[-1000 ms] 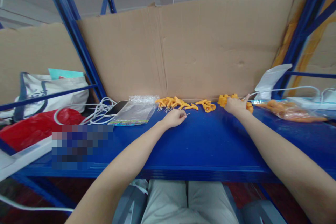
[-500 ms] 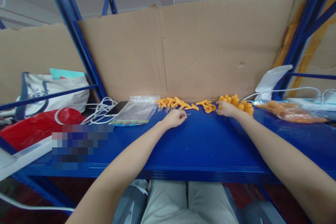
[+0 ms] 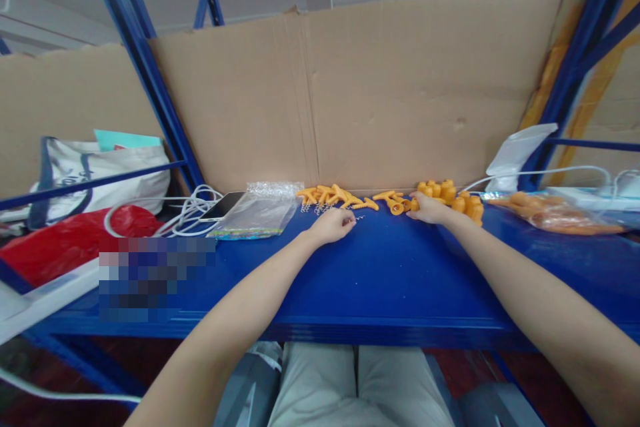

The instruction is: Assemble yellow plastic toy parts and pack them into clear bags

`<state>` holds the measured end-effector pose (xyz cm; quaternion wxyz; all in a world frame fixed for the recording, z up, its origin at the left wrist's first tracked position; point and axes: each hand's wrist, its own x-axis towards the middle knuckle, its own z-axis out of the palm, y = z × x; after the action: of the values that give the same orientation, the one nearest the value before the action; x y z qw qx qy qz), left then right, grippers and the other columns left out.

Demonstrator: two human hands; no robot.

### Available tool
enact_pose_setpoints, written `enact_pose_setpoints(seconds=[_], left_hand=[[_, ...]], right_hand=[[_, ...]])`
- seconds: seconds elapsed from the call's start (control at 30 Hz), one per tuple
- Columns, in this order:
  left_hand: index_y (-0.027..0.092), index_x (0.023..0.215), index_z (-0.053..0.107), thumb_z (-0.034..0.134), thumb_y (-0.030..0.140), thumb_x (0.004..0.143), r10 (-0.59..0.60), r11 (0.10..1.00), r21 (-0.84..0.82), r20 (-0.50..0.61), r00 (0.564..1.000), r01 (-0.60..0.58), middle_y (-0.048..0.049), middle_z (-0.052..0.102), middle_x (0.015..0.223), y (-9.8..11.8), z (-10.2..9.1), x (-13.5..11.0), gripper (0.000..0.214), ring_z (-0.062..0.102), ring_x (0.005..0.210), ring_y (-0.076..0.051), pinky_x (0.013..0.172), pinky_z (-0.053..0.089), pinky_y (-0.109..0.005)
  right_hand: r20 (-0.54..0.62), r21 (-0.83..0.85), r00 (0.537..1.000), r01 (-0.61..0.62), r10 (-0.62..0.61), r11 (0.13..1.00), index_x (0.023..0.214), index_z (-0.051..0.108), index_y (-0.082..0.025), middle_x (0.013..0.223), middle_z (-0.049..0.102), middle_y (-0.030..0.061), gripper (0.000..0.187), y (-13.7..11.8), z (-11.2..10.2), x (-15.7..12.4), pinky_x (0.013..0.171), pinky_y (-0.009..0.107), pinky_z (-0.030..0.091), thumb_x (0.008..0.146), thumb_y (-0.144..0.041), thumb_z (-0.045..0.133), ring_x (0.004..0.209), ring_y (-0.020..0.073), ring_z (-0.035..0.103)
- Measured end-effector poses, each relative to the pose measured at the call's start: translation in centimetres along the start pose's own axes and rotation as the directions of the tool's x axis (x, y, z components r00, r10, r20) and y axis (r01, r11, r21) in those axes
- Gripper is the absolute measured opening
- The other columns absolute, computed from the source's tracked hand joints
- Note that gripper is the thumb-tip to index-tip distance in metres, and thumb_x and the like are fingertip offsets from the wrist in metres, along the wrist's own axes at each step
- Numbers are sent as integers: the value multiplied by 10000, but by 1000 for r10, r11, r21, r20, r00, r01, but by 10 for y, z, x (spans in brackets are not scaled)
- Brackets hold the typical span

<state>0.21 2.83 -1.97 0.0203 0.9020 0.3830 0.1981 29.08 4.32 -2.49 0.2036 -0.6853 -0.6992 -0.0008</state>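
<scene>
My left hand [image 3: 331, 225] rests on the blue shelf [image 3: 380, 280] with its fingers curled, pinching a small metal spiral piece [image 3: 358, 217]. Just beyond it lies a pile of orange T-shaped plastic handles [image 3: 330, 196] with metal screws. My right hand [image 3: 429, 209] is closed over a small orange plastic piece [image 3: 413, 203] beside orange ring-shaped pieces [image 3: 399, 203]. A cluster of orange cylindrical caps [image 3: 455, 197] stands right behind that hand.
A cardboard sheet [image 3: 380, 87] backs the shelf. A clear plastic bag [image 3: 257, 213], a phone [image 3: 223, 205] and white cables [image 3: 187, 213] lie to the left, with a red bag [image 3: 65, 240] and a white tote [image 3: 95, 173] beyond. At right lies a bag of orange parts [image 3: 550, 212].
My right hand moved left from the far side of the orange caps to the ring pieces and closed on a small orange piece. My left hand stayed put.
</scene>
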Motion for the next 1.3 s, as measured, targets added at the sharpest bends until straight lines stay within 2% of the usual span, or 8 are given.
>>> enact_pose_setpoints(seconds=[0.13, 0.33, 0.43, 0.6, 0.77, 1.0, 1.2, 1.3], left_hand=[[148, 875, 707, 553, 180, 852, 0, 1000, -3, -3, 1000, 0, -48, 705, 779, 0, 0, -1, 159, 616, 680, -165, 692, 465, -270], [150, 859, 704, 536, 140, 847, 20, 998, 60, -39, 999, -17, -60, 708, 836, 1, -1, 0, 169, 639, 788, -182, 780, 491, -299], [157, 873, 705, 509, 146, 862, -26, 983, 177, -85, 996, 41, -80, 711, 924, 5, -5, 0, 196, 645, 911, -207, 854, 487, -318], [175, 1026, 688, 483, 386, 922, -279, 903, 334, -22, 960, 270, -99, 708, 983, 10, -14, -5, 312, 661, 963, -251, 823, 503, -332], [180, 892, 713, 425, 565, 913, -321, 889, 375, 100, 942, 263, -93, 720, 952, 7, -19, -7, 482, 666, 971, -252, 789, 502, -298], [161, 914, 713, 440, 656, 848, -392, 859, 398, 110, 913, 321, -125, 721, 985, 9, -25, -8, 569, 664, 988, -296, 779, 511, -327], [188, 902, 712, 553, 423, 809, -417, 866, 363, 145, 897, 344, -86, 722, 1017, 9, -27, -7, 299, 660, 1002, -267, 782, 512, -305], [207, 913, 701, 587, 368, 774, -411, 877, 317, 107, 905, 361, -58, 726, 997, 9, -24, -7, 241, 661, 994, -248, 784, 512, -288]], right_hand=[[103, -214, 994, -25, 48, 976, 1357, 443, -94, 1225, 634, 206, 538, -22, -12, -11, 855, 363, 493, 834, -173, 543, 1097, 300, 627], [57, -338, 998, 14, 6, 941, 1343, 429, -93, 1175, 650, 236, 481, -42, -21, -25, 824, 398, 489, 868, -155, 474, 1117, 327, 616], [46, -316, 996, 88, -77, 945, 1281, 472, -97, 1162, 660, 220, 433, -46, -19, -24, 799, 359, 489, 861, -190, 518, 1074, 312, 637], [77, -232, 967, 254, -242, 939, 1118, 579, -150, 1119, 689, 145, 340, -48, -10, -18, 772, 291, 484, 784, -192, 629, 982, 259, 665], [64, -148, 955, 295, -288, 944, 1026, 615, -179, 948, 725, 78, 279, -47, -5, -15, 664, 262, 472, 749, -157, 640, 829, 222, 680], [-12, -126, 925, 376, -381, 918, 946, 627, -181, 916, 713, 81, 184, -41, -4, -10, 683, 281, 472, 764, -159, 611, 809, 220, 663], [-184, -25, 852, 495, -490, 869, 1016, 611, -151, 974, 682, 116, 227, -45, -1, -9, 751, 316, 481, 793, -179, 585, 862, 228, 645], [-187, 18, 826, 544, -531, 839, 1032, 605, -163, 989, 676, 107, 232, -50, 2, -11, 745, 314, 481, 803, -178, 574, 862, 222, 640]])
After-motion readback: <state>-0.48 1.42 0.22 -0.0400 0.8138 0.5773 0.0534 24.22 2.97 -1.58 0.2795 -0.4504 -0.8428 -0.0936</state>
